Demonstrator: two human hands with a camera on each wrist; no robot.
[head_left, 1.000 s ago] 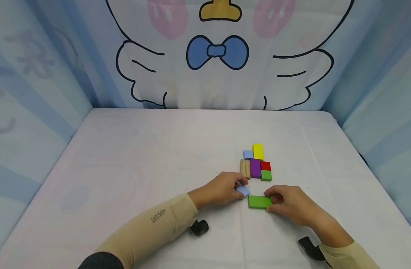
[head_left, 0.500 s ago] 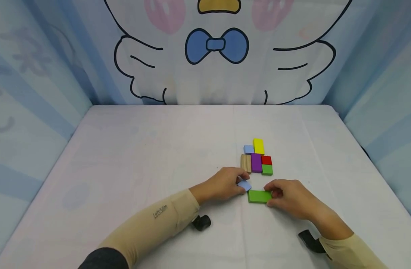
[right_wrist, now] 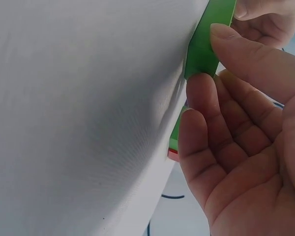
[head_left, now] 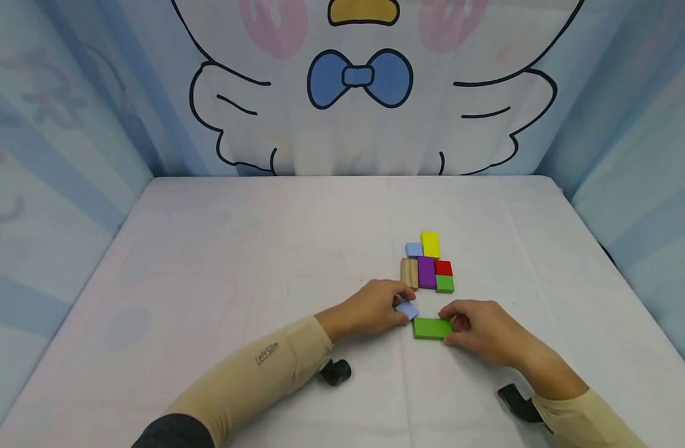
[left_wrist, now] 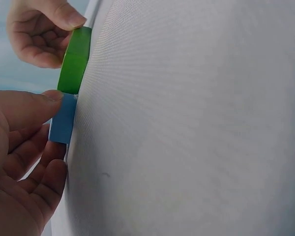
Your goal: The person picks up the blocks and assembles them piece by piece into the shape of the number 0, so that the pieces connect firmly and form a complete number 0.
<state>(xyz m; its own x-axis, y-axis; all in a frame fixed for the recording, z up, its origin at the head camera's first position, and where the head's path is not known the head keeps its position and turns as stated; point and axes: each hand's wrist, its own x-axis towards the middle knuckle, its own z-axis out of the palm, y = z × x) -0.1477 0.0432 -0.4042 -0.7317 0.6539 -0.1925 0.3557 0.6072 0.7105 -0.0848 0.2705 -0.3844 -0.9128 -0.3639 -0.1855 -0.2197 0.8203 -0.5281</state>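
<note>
My left hand (head_left: pixel 376 306) pinches a small light blue block (head_left: pixel 406 309) between thumb and fingers. To its right lies a longer green block (head_left: pixel 432 328), whose right end my right hand (head_left: pixel 484 328) pinches between thumb and fingers. In the left wrist view the blue block (left_wrist: pixel 64 120) meets the end of the green block (left_wrist: pixel 76 61), both low at the white cloth. The right wrist view has my thumb on the side of the green block (right_wrist: pixel 206 46), fingertips at its end.
Just beyond the hands sits a flat cluster of blocks: wooden (head_left: pixel 409 274), purple (head_left: pixel 427 272), red (head_left: pixel 443 268), small green (head_left: pixel 445 284), yellow (head_left: pixel 430 244) and light blue (head_left: pixel 414 250). A white cloth (head_left: pixel 264 249) covers the table; patterned curtains (head_left: pixel 628 186) stand around it.
The head view has tilted slightly, shifting everything upward a little. Both hands keep hold of their blocks, and the green and blue blocks now look marginally closer together.
</note>
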